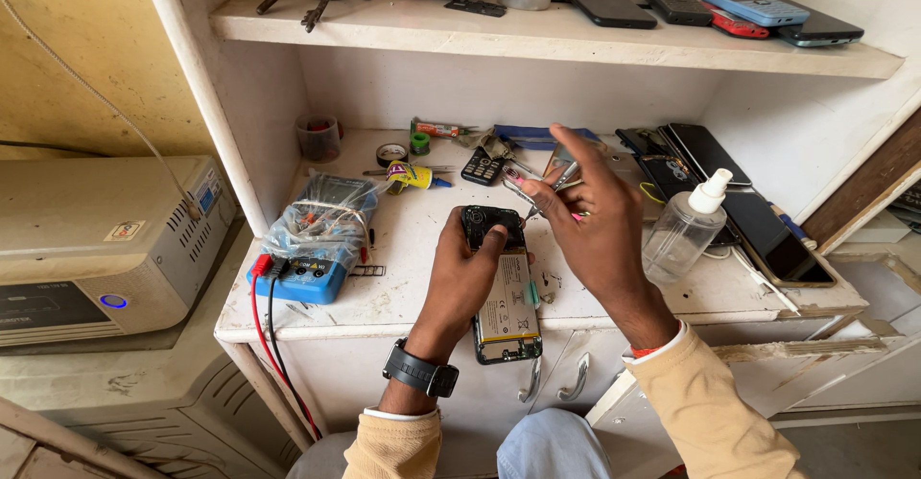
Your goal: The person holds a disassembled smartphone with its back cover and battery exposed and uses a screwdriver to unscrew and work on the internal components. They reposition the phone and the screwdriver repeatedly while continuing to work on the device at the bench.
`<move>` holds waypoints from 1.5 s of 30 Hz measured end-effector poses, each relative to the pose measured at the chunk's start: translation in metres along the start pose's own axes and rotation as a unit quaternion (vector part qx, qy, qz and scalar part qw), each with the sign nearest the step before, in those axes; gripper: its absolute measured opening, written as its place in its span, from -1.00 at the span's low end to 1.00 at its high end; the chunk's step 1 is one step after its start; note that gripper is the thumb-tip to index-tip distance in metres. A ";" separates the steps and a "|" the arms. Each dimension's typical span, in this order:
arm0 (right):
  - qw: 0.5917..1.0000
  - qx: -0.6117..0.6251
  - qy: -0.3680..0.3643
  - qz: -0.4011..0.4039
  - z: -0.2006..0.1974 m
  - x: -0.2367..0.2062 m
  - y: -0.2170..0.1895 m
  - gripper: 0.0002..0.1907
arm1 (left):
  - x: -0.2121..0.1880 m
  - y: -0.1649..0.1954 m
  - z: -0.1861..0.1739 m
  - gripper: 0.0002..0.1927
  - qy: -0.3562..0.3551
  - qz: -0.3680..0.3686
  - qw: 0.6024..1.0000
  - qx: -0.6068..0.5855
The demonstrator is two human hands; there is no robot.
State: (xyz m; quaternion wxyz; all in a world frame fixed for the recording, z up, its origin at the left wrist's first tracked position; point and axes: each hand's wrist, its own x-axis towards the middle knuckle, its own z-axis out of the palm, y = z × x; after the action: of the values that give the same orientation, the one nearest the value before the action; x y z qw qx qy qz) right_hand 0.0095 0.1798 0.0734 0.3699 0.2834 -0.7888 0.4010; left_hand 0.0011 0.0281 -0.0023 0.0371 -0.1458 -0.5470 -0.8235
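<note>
My left hand (462, 273) grips an opened mobile phone (503, 302) with its back cover off, battery and camera end showing, held upright over the front edge of the white worktop (403, 249). The thumb rests near the phone's top. My right hand (595, 225) pinches metal tweezers (549, 189), and the tips point down at the phone's upper right corner. A black watch sits on my left wrist.
A blue multimeter (312, 239) wrapped in plastic, with red and black leads, lies to the left. A clear spray bottle (683, 230) stands at right beside several dark phones (767, 234). Small tools and tubes litter the back. More phones (748, 4) lie on the upper shelf. A grey box (96, 249) stands far left.
</note>
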 end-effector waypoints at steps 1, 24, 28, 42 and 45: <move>1.000 -0.011 -0.002 -0.003 -0.001 0.000 -0.001 -0.43 | 0.001 0.000 0.000 -0.78 0.000 0.001 1.000 0.001; 0.999 -0.033 0.007 -0.005 -0.011 0.003 -0.003 -0.49 | 0.001 -0.004 -0.001 -0.77 0.009 0.058 0.997 0.057; 0.999 0.036 -0.009 -0.018 -0.012 0.002 -0.002 -0.48 | 0.000 -0.002 0.000 -0.77 0.007 0.017 0.999 0.028; 0.999 0.030 0.044 0.006 -0.004 0.003 -0.005 -0.70 | -0.001 0.002 0.001 -0.78 0.003 0.000 1.000 0.012; 0.999 0.026 0.022 0.042 -0.006 0.004 -0.006 -0.68 | -0.002 0.006 0.002 -0.79 0.004 -0.004 1.000 0.008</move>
State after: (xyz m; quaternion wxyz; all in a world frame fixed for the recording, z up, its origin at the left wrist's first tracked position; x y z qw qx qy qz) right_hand 0.0138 0.1811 0.0817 0.3625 0.2508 -0.7809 0.4425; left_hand 0.0051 0.0275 0.0031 0.0374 -0.1401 -0.5538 -0.8199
